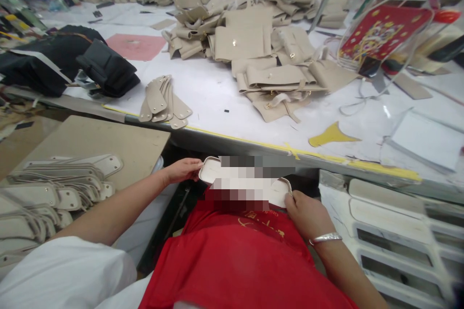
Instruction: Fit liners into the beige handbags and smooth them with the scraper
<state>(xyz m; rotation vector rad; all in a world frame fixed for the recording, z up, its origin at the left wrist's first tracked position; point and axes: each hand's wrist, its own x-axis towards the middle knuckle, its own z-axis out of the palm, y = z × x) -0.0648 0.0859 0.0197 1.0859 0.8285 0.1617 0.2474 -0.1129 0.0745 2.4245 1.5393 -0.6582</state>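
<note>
A long cream piece [212, 167] with rounded ends and a raised rim spans the space between my two hands, in front of the red apron [239, 256]. Its middle is hidden by a pixelated patch. My left hand [184, 170] pinches the left end between thumb and fingers. At the right end, my right hand [308, 210], with a silver bangle at the wrist, has its fingers closed on the rim.
Beige leather pieces [242, 41] are heaped on the white table [206, 87]. Small straps [163, 101] lie near its edge, black bags [108, 67] behind. Stacked cream strips [39, 193] are at left, a white slotted rack [391, 231] at right.
</note>
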